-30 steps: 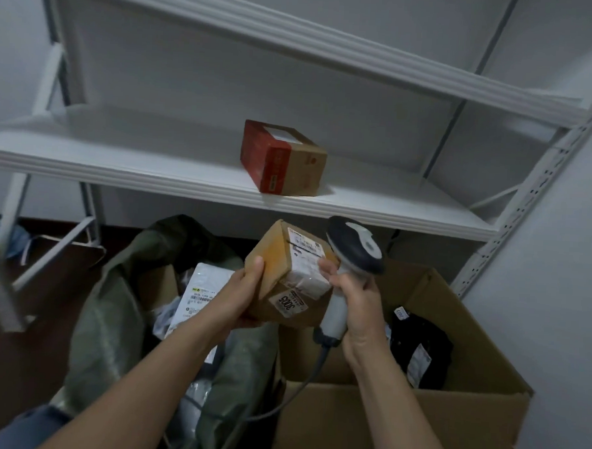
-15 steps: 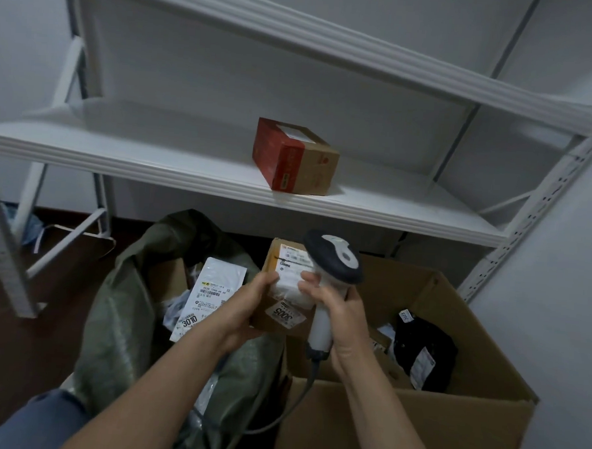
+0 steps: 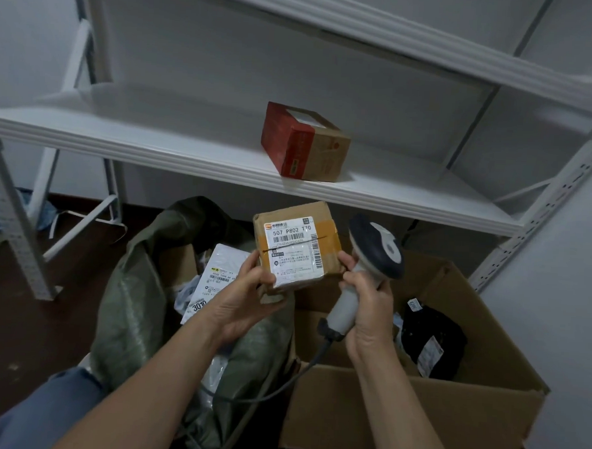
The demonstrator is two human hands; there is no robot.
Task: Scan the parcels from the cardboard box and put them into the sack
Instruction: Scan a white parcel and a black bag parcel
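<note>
A: What are the fingers doing?

B: The left hand (image 3: 246,300) pinches the parcel (image 3: 293,244) at its lower left corner, thumb on the label side and the other fingers (image 3: 251,266) behind. The right hand (image 3: 369,310) is clenched round the handle of the scanner (image 3: 375,245), and one knuckle touches the parcel's right edge.

A: Where is the parcel, then?

B: In the air, between the sack (image 3: 129,301) on the left and the box (image 3: 415,412) on the right. Its label (image 3: 291,248) is tilted up toward the camera, barcode in plain sight.

A: Is the scanner on it?

B: Its head stands just beside the parcel and does not seem to face the label. I see no beam.

A: So which step is this?

B: The scan, I judge: the parcel is out of the box, presented, and not yet bagged.

A: What does the next move call for?

B: Turning the scanner's window onto the barcode, or tipping the label toward it. After that, the left hand alone can carry the parcel down into the sack's open mouth, where a white parcel (image 3: 216,275) already lies.

A: Is anything left in the box?

B: At least a black parcel (image 3: 432,338).
</note>
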